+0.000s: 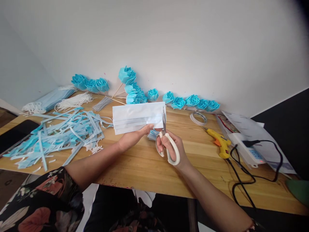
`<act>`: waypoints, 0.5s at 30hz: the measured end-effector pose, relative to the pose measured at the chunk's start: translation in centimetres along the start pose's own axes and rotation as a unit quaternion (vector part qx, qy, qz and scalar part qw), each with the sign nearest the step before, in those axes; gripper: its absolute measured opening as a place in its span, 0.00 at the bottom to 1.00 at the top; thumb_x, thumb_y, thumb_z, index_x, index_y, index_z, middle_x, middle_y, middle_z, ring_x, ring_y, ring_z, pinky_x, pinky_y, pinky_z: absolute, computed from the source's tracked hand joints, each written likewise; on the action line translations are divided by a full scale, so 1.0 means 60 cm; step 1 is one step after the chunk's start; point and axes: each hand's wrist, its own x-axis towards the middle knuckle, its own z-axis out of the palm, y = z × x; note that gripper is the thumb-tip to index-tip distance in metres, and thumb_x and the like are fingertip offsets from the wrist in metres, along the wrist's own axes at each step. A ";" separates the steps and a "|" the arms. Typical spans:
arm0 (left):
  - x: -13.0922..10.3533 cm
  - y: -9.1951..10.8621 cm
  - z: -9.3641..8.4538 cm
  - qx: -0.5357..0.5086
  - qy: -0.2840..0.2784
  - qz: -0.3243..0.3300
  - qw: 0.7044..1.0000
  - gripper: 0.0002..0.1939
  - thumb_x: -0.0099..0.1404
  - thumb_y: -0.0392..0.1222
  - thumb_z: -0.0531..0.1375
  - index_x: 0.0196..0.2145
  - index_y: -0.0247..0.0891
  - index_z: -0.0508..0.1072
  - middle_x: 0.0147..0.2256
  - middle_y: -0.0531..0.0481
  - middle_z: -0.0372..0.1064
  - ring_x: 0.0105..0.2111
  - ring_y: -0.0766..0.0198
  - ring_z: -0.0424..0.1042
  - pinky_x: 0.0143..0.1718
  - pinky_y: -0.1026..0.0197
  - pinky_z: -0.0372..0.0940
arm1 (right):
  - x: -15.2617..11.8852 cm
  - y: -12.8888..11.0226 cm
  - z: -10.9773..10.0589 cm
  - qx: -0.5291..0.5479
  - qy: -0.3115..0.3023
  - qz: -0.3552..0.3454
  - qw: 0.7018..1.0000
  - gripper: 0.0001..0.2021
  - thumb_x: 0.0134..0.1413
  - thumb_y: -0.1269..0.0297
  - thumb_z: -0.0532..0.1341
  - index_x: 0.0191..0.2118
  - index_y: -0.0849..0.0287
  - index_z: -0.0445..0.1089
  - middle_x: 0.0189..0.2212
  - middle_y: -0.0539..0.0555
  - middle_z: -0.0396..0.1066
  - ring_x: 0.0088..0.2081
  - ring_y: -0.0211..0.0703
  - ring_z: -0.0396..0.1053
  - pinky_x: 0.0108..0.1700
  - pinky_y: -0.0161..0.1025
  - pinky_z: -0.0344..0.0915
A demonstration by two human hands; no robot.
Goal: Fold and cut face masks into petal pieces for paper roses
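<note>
My left hand pinches the lower edge of a pale, pleated face mask, thumb in front and fingers hidden behind. No ear loops show on the mask. In my right hand is a pair of scissors with white handles, fingers through the loops. Their blades point up along the mask's right edge; how far they have cut into it I cannot tell. Below the mask, some folded blue mask material shows partly on the table, between my two hands.
Cut blue strips cover the table's left side, near a phone and stacked masks. Blue fabric flowers line the wall. A tape roll, yellow glue gun and power strip with black cables lie right.
</note>
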 end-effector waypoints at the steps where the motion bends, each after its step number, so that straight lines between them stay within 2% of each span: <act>1: 0.000 0.001 0.000 -0.001 -0.001 0.001 1.000 0.21 0.63 0.58 0.55 0.20 0.41 0.62 0.27 0.50 0.66 0.32 0.60 0.66 0.45 0.55 0.65 | 0.000 0.000 0.000 0.000 0.001 0.002 1.000 0.20 0.54 0.44 0.62 0.28 0.58 0.66 0.19 0.47 0.61 0.20 0.34 0.57 0.20 0.34 0.56; 5: -0.001 0.005 0.000 -0.013 0.004 -0.001 1.000 0.21 0.62 0.58 0.55 0.20 0.41 0.62 0.27 0.50 0.66 0.33 0.59 0.66 0.45 0.55 0.64 | 0.000 0.001 0.000 0.003 0.007 0.002 1.000 0.19 0.54 0.44 0.62 0.32 0.57 0.66 0.20 0.47 0.61 0.19 0.34 0.57 0.19 0.34 0.56; 10: -0.001 0.003 0.001 -0.031 -0.005 -0.020 0.999 0.21 0.61 0.59 0.56 0.21 0.41 0.62 0.28 0.50 0.66 0.33 0.60 0.66 0.45 0.56 0.64 | -0.001 -0.001 0.003 0.003 0.012 0.000 1.000 0.19 0.55 0.45 0.62 0.29 0.58 0.66 0.19 0.46 0.60 0.19 0.33 0.57 0.19 0.33 0.55; 15: -0.001 0.001 0.001 -0.029 0.011 -0.016 0.999 0.21 0.60 0.59 0.57 0.21 0.40 0.63 0.29 0.51 0.68 0.34 0.60 0.67 0.46 0.57 0.64 | -0.001 0.004 0.003 0.016 0.017 0.008 1.000 0.20 0.53 0.45 0.64 0.39 0.58 0.69 0.18 0.45 0.60 0.18 0.33 0.56 0.19 0.33 0.53</act>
